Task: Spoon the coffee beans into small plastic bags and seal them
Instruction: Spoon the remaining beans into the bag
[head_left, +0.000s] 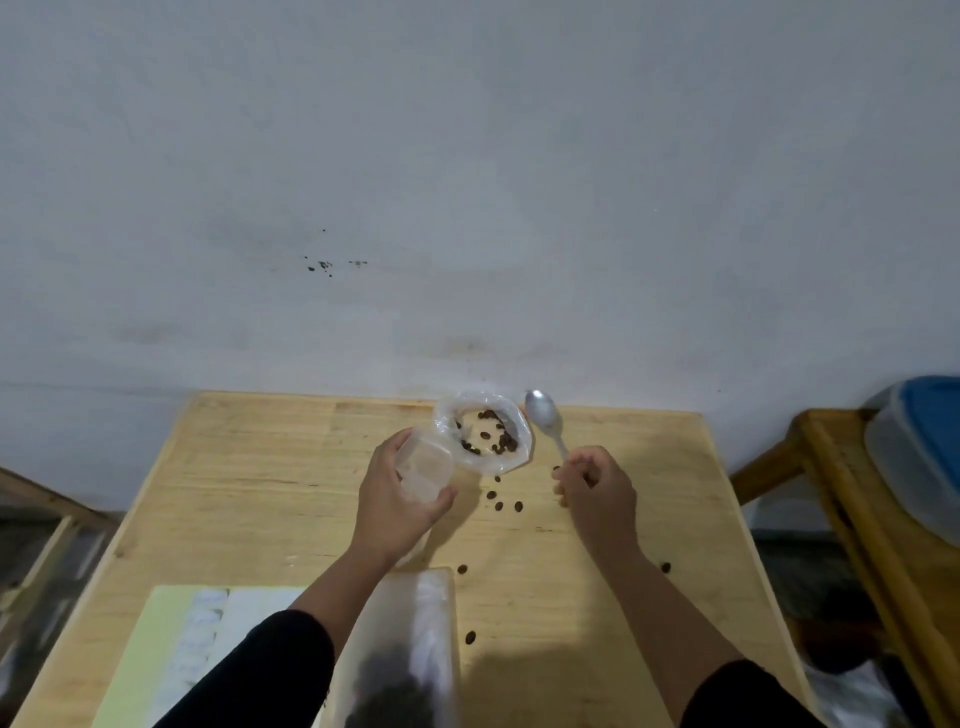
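Observation:
My left hand (395, 499) grips a small clear plastic bag (428, 465) above the middle of the wooden table (260, 499). Just beyond it stands an open plastic bag of coffee beans (485, 431), its mouth rolled wide with beans inside. My right hand (597, 488) holds a metal spoon (543, 415) by the handle; the bowl points up and away, to the right of the open bag, and looks empty. A larger clear bag with dark beans (400, 660) lies near the front edge between my forearms.
Loose coffee beans (501, 501) are scattered on the table between and below my hands. A pale yellow-and-white sheet (176, 649) lies at the front left. To the right, a wooden stand carries a blue-lidded plastic tub (919, 457). A grey wall rises behind the table.

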